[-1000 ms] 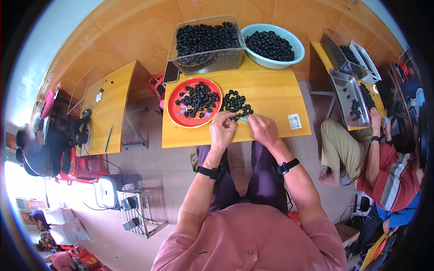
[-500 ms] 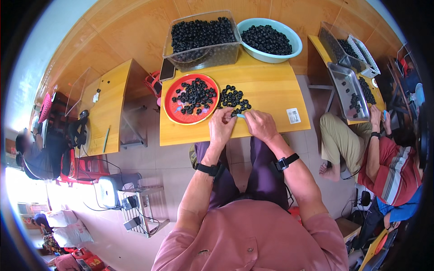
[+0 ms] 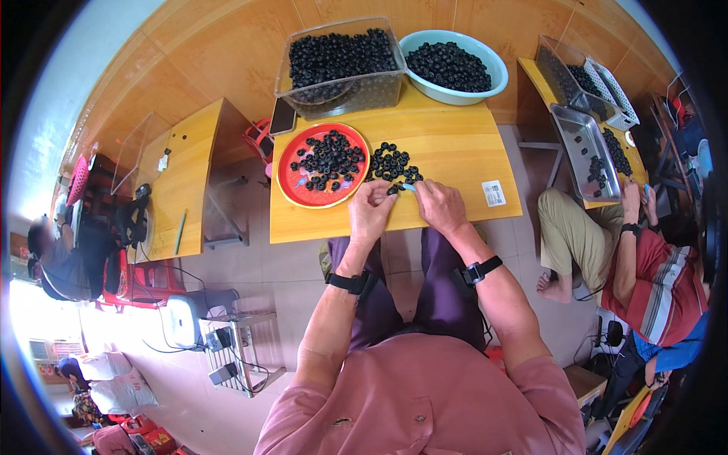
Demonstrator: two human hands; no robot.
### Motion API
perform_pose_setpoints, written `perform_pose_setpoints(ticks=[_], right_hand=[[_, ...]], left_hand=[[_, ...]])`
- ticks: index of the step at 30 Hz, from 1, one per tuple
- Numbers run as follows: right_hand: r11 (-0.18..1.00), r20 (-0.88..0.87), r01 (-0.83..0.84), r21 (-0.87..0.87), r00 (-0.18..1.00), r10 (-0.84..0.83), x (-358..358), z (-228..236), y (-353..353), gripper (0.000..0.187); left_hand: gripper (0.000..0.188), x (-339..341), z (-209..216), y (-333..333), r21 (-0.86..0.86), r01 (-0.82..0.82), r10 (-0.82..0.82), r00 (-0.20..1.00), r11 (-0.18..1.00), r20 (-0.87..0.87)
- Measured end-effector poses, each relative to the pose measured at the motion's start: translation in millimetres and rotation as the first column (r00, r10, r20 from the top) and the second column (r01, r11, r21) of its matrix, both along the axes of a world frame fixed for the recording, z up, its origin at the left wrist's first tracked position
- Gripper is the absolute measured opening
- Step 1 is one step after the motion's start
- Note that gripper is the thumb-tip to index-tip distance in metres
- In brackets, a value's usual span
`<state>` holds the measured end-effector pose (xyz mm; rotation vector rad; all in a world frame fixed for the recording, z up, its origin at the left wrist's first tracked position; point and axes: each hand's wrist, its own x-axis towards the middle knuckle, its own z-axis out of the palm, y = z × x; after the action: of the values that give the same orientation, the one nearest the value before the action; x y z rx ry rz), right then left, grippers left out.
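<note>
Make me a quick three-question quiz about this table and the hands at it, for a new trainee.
1. True or false: the red plate sits to the right of the loose black pieces on the table.
2. What is the right hand holding? A) a white spoon; B) a slim light blue object; C) a red cup.
3. Fill in the blank: the pale blue bowl stands to the ____ of the clear box.

Key: 1. False, it sits to their left. 2. B. 3. Right.
</note>
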<state>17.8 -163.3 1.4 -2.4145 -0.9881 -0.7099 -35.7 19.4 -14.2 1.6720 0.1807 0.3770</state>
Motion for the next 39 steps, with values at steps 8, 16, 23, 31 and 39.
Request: perform_pose_setpoints(ticks=[8,16,23,31,39], right_hand=[[0.998,0.005,0.050,-0.027,0.999,-0.050,0,0,-1,0.010],[0.995,-0.005,0.085,0.043,0.996,-0.085,3,-2,0,0.010],[0.996,-0.048,0.083,0.037,0.996,-0.081,2,-2,-2,0.009],[0.996,-0.047,0.078,0.049,0.996,-0.075,1,1,-3,0.008],[0.997,-0.045,0.074,0.035,0.996,-0.072,3,-2,-3,0.009]], left_hand=[[0.024,1,48,44,0.407,-0.260,0.183,0.959,0.876,0.218],[0.016,-2,47,34,0.712,-0.054,-0.088,0.983,0.700,0.161],[0.027,3,19,-6,0.738,-0.024,0.025,1.000,0.674,0.009],[0.025,3,21,-10,0.363,-0.105,0.125,0.992,0.926,-0.033],[0.021,7,7,-11,0.336,-0.158,0.144,0.987,0.929,0.067]])
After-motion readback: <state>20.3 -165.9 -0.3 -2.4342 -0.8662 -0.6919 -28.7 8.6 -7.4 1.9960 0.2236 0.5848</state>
